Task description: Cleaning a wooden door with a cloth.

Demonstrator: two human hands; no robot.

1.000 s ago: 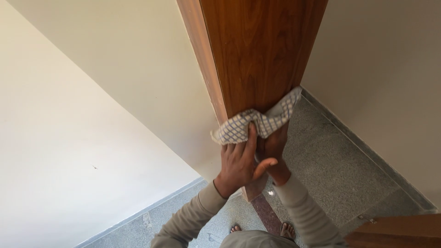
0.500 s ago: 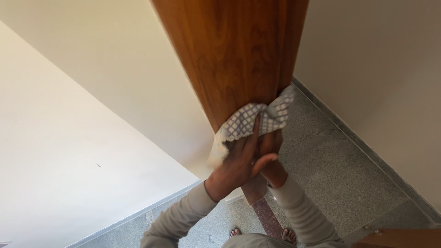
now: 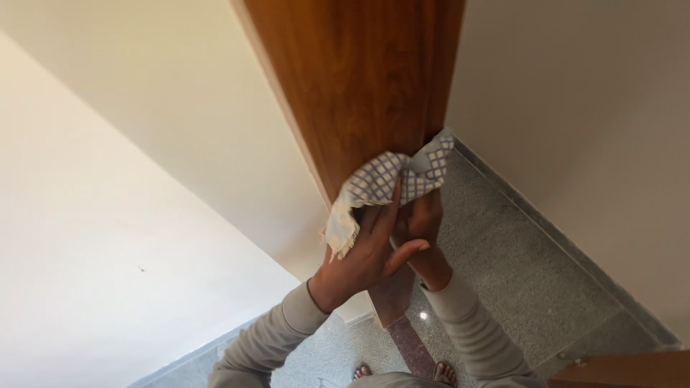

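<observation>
A brown wooden door frame post (image 3: pixel 359 86) runs down the middle of the view. Wrapped around its front edge is a white cloth with a blue check pattern (image 3: pixel 388 183). My left hand (image 3: pixel 366 251) presses flat on the cloth against the post's left face, fingers pointing up. On the right side of the post my right hand (image 3: pixel 424 223) grips the same cloth. Both arms wear grey-beige sleeves. A frayed corner of the cloth hangs down to the left of my left hand.
Cream walls (image 3: pixel 129 215) stand left and right of the post. Below is a grey speckled stone floor (image 3: pixel 517 266) with a dark skirting strip. My bare feet (image 3: pixel 445 373) show at the bottom. A wooden edge (image 3: pixel 632 370) juts in at the lower right.
Both hands and the cloth have stayed on the post while shifting slightly along it. The cloth's left corner now hangs lower. The view has moved closer to the post.
</observation>
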